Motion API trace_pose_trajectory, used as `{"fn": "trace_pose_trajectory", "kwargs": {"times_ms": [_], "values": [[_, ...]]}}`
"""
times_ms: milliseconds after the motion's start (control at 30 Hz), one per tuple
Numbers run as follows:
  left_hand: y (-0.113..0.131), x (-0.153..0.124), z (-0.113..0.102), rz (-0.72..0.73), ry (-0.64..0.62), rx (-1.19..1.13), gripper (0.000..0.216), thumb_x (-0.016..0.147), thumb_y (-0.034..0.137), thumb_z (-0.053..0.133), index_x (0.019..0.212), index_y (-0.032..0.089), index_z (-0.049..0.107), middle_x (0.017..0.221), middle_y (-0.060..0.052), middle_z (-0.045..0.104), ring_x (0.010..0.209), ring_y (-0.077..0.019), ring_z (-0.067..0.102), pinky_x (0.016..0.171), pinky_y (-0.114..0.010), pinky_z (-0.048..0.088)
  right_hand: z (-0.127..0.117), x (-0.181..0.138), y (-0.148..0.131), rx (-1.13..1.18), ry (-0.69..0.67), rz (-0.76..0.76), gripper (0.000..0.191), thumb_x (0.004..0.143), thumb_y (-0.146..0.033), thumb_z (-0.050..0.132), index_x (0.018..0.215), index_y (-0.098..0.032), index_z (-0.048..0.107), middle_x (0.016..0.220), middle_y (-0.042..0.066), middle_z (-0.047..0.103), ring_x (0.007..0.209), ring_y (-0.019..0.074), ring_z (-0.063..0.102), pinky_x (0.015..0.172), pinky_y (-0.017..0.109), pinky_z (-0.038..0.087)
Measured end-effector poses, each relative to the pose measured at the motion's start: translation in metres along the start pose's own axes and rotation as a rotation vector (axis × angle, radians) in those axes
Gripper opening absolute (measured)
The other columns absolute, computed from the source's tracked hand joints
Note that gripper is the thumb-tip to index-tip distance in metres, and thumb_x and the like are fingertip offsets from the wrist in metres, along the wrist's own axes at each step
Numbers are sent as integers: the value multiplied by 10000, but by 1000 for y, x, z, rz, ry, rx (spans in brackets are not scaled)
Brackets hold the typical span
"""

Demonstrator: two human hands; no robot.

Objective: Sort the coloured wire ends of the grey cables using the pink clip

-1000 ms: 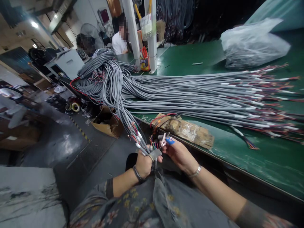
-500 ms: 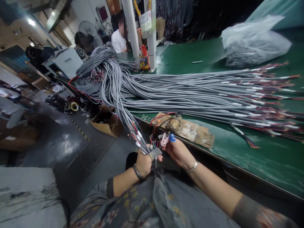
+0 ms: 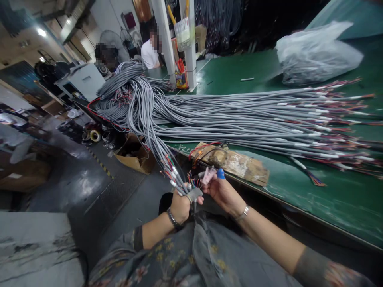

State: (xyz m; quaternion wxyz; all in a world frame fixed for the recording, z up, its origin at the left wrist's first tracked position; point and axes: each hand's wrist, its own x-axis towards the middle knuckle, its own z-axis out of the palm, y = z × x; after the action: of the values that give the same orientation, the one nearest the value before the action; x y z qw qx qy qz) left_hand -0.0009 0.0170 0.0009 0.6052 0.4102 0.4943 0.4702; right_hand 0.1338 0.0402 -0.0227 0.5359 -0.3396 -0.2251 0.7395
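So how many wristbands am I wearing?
2: a dark wristband by your left hand, and a silver wristband by your right hand. Any under your sleeves would be hidden.

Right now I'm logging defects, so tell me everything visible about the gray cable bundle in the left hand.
The cable bundle is many slim, round gray cables, plastic-looking, with white sleeves and thin coloured wires showing near its lower end. It curves over the edge of the green table and slants down into the left hand, which grips it. The exact count is unclear.
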Motion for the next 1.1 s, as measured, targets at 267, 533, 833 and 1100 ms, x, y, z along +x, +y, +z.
{"fn": "trace_pose_trajectory", "kwargs": {"times_ms": [267, 533, 833, 1100], "values": [[-5, -2, -6, -11, 7, -8, 294, 619, 411, 733, 521, 163, 611, 479, -22, 609, 527, -154, 599, 587, -277, 474, -14, -9, 0, -6, 3, 25, 537, 573, -730, 678, 681, -204, 683, 638, 26, 613, 577, 140, 514, 553, 270, 425], [-7, 0, -8, -12, -31, 29, 288, 632, 428, 754, 616, 154, 669, 559, -36, 660, 526, -133, 570, 532, -245, 416, -23, -21, -3, -107, 45, -34, 495, 639, -687, 671, 722, -200, 708, 663, 37, 618, 594, 149, 518, 557, 287, 438], [0, -3, -7, -25, -79, -4, 372, 565, 451, 806, 738, 143, 690, 707, -52, 692, 704, -182, 619, 711, -301, 459, -27, -37, -13, -505, 60, -146, 449, 644, -640, 694, 701, -194, 687, 634, 32, 629, 563, 150, 530, 548, 271, 466], [-15, -9, -9, 99, -373, 257, 355, 683, 237, 708, 1025, 150, 669, 870, -52, 695, 785, -172, 622, 733, -267, 490, -12, -55, -16, -1047, -186, -478, 252, 803, -461, 606, 834, -229, 697, 667, 37, 683, 589, 189, 634, 549, 269, 520]]}}
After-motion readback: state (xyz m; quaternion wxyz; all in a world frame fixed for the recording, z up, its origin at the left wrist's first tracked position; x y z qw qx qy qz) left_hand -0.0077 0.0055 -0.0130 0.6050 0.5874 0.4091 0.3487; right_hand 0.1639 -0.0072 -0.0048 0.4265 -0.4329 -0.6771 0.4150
